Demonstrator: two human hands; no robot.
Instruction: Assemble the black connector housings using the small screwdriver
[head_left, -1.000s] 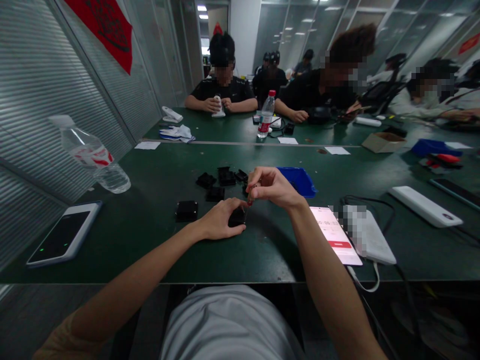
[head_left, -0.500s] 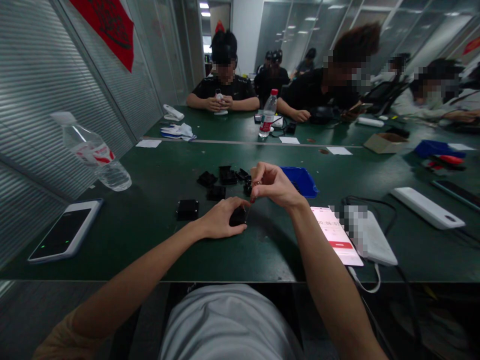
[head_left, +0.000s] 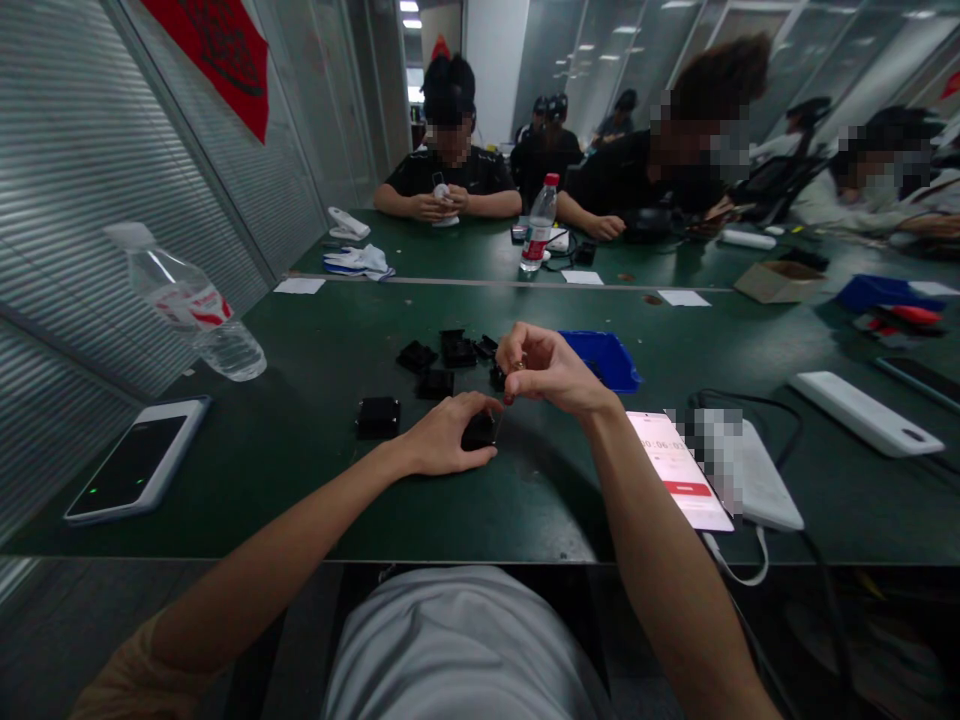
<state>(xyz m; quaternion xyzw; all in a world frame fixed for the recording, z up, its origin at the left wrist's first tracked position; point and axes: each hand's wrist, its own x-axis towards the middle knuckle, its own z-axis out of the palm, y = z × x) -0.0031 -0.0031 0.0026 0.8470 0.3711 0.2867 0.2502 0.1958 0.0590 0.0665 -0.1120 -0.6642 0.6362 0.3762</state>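
Note:
My left hand [head_left: 446, 437] curls around a small black box-shaped part [head_left: 478, 432] on the table and partly hides it. Just above and to the right of that part, my right hand [head_left: 547, 372] is closed in a pinch. A small brownish glint shows at its fingers, too tiny to name. Left of my left hand lies another black box-shaped part [head_left: 378, 417] with small shiny bits at its edges. Several loose black parts [head_left: 436, 383] are grouped beyond my hands. Partly behind my right hand stands a blue tray [head_left: 621, 362] with dark pieces in it.
A water bottle [head_left: 196, 310] and a phone [head_left: 139, 460] are on the left of the green table [head_left: 300, 520]. To the right lie a lit phone [head_left: 679, 470], a white power bank [head_left: 765, 475] with cables and a white device [head_left: 866, 412]. Other people [head_left: 450, 165] sit across the table.
The view has shifted slightly. Both hands keep nearly the same place and grip, the left around the black part and the right pinched above it.

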